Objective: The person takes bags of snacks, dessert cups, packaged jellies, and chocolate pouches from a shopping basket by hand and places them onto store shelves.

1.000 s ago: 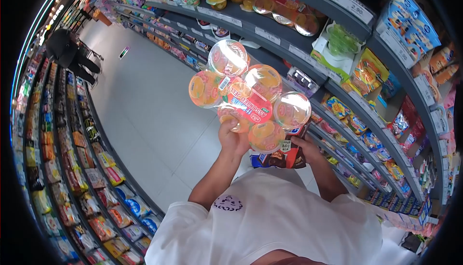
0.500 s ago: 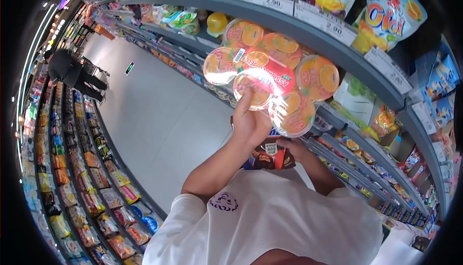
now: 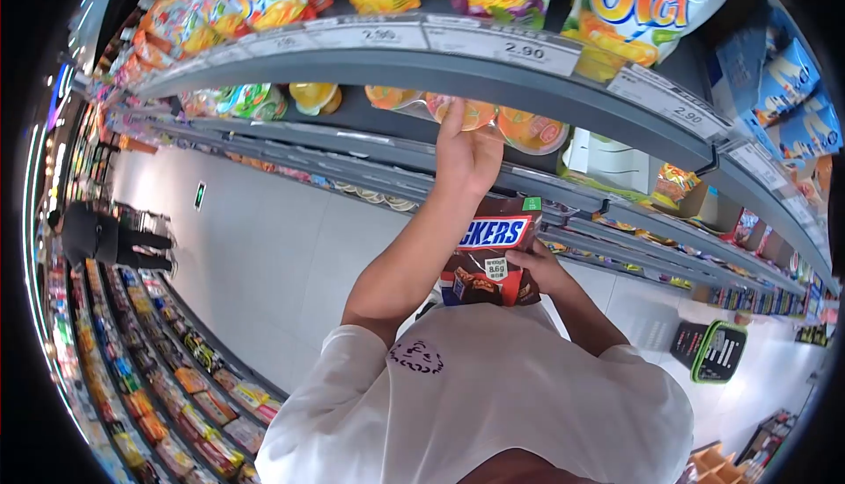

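Note:
The orange jelly cup pack (image 3: pixel 532 130) lies mostly under the upper shelf board, on the shelf below it. My left hand (image 3: pixel 468 151) reaches in from the front, its fingers closed on the pack's near edge. Close to my chest, my right hand (image 3: pixel 539 266) grips a brown Snickers bag (image 3: pixel 495 251) by its side, the printed face upward. A yellow jelly cup (image 3: pixel 315 98) stands on the same shelf, left of the pack.
Oici pouches (image 3: pixel 647 4) stand above a shelf edge with price labels (image 3: pixel 525 48). Snack shelves (image 3: pixel 167 370) run along the left. A person in dark clothes (image 3: pixel 106 236) bends beside a cart (image 3: pixel 145 220). A black basket with a green rim (image 3: pixel 717 352) rests on the floor at right.
The jelly pack has moved from in front of the shelves to under the upper board, with my left hand. The Snickers bag shows more fully. The view has turned, bringing the basket into sight.

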`<state>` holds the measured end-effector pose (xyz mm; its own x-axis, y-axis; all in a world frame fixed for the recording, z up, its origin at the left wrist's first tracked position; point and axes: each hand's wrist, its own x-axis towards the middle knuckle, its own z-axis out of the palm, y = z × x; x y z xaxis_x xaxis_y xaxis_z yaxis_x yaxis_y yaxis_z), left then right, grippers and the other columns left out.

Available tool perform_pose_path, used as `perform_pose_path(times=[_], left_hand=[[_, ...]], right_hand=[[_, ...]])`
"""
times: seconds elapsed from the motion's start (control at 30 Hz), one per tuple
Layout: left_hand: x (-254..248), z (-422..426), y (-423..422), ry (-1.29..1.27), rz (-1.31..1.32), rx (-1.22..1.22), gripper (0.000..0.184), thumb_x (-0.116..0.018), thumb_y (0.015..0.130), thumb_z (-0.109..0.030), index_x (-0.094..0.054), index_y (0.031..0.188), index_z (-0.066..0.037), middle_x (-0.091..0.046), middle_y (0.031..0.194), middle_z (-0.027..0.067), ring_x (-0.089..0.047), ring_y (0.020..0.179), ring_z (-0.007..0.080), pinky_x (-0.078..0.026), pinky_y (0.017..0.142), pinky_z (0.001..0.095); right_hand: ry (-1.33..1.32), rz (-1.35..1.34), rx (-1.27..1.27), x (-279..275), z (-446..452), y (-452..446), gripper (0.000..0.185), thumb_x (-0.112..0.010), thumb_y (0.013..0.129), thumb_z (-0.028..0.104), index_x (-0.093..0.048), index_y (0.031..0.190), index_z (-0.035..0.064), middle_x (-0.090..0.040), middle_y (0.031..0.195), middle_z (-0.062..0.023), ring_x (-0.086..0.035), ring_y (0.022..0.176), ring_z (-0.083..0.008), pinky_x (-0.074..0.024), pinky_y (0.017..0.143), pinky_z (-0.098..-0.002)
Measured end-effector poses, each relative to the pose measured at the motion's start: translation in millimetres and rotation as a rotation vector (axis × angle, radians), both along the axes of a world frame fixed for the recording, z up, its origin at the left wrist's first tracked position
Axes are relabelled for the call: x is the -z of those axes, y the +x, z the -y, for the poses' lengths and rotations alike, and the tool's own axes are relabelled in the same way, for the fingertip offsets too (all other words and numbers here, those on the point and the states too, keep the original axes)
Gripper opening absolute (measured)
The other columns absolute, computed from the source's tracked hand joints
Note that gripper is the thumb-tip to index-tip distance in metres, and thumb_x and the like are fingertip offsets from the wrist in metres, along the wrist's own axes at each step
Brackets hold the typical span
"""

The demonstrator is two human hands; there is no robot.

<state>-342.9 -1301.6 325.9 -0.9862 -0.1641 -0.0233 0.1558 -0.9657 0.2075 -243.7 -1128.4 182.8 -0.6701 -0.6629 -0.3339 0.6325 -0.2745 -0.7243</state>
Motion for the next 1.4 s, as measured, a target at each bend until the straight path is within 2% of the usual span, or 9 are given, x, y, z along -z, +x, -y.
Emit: perform_pose_path(times=[0.2,0.4,0.5,0.57,0.7,0.9,1.1,1.33,1.4], left_hand=[[7,3,-18,0.002,-0.074,0.042,0.024,-0.05,0.089,-0.018,-0.048,0.111,-0.008,-0.056,0.11,0.0028,-0.053,0.103,0.0159,-0.042,0.091,0.0314],[2,-6,-14,-0.063,0.127,0.0,0.022,-0.048,0.091,-0.021,-0.049,0.108,-0.007,-0.058,0.101,0.0024,-0.055,0.096,0.0144,-0.045,0.085,0.0284],[7,8,-9,-0.083,0.273,0.058,0.017,-0.047,0.09,-0.019,-0.051,0.095,-0.004,-0.058,0.089,0.0027,-0.056,0.08,0.0146,-0.045,0.081,0.0281],[7,15,-5,-0.112,0.262,0.303,0.024,-0.044,0.091,-0.028,-0.051,0.097,-0.006,-0.054,0.097,0.0046,-0.052,0.086,0.0147,-0.043,0.08,0.0275],[-16,10,8,-0.132,0.435,0.387,0.033,-0.046,0.085,-0.029,-0.047,0.095,0.003,-0.047,0.106,0.0167,-0.045,0.105,0.0271,-0.033,0.099,0.0393],[-21,15,18,-0.219,0.454,0.562,0.038,-0.046,0.082,-0.024,-0.043,0.102,0.009,-0.042,0.112,0.0217,-0.041,0.111,0.0335,-0.028,0.105,0.0424],[-21,22,31,-0.277,0.363,0.612,0.051,-0.049,0.078,-0.022,-0.039,0.115,0.012,-0.042,0.117,0.0218,-0.04,0.115,0.0326,-0.029,0.104,0.0391],[-28,33,43,-0.331,0.312,0.633,0.049,-0.046,0.08,-0.019,-0.041,0.118,0.011,-0.044,0.121,0.0204,-0.038,0.12,0.0296,-0.031,0.103,0.0362],[-42,36,57,-0.469,0.144,0.547,0.047,-0.044,0.082,-0.017,-0.041,0.119,0.012,-0.041,0.128,0.0216,-0.037,0.123,0.0286,-0.032,0.102,0.0363]], right_hand=[[0.015,0.043,0.069,7,2,4,0.045,-0.06,0.082,0.008,-0.042,0.123,0.0017,-0.054,0.115,-0.008,-0.051,0.105,-0.0187,-0.0415,0.091,-0.035],[0.009,0.067,0.048,11,15,0,0.047,-0.062,0.081,0.011,-0.042,0.122,0.0021,-0.053,0.114,-0.0075,-0.051,0.104,-0.0179,-0.0407,0.091,-0.0337],[0.017,0.005,-0.041,4,24,-7,0.046,-0.063,0.081,0.013,-0.043,0.122,0.0016,-0.054,0.113,-0.0065,-0.051,0.104,-0.0174,-0.0401,0.091,-0.0324],[0.026,-0.024,-0.059,6,28,-9,0.045,-0.062,0.081,0.013,-0.044,0.121,0.0018,-0.055,0.113,-0.0063,-0.051,0.104,-0.0169,-0.0401,0.091,-0.0322],[-0.001,-0.054,-0.078,0,35,-12,0.042,-0.061,0.083,0.013,-0.046,0.121,0.0024,-0.056,0.111,-0.0053,-0.052,0.103,-0.015,-0.0402,0.091,-0.0317],[-0.027,-0.045,-0.102,7,39,-16,0.042,-0.061,0.083,0.013,-0.045,0.121,0.0023,-0.055,0.112,-0.005,-0.051,0.103,-0.0147,-0.0403,0.091,-0.0314],[-0.092,-0.09,-0.147,13,47,-25,0.043,-0.061,0.082,0.014,-0.046,0.121,0.0024,-0.054,0.114,-0.0062,-0.05,0.104,-0.0152,-0.0403,0.091,-0.0318],[-0.055,-0.071,-0.181,12,56,-31,0.044,-0.062,0.082,0.015,-0.045,0.121,0.0027,-0.054,0.114,-0.0072,-0.05,0.105,-0.0162,-0.0404,0.092,-0.0326],[-0.054,-0.054,-0.195,7,57,-31,0.044,-0.061,0.082,0.015,-0.045,0.121,0.0035,-0.053,0.115,-0.0074,-0.05,0.106,-0.0168,-0.0405,0.092,-0.033]])
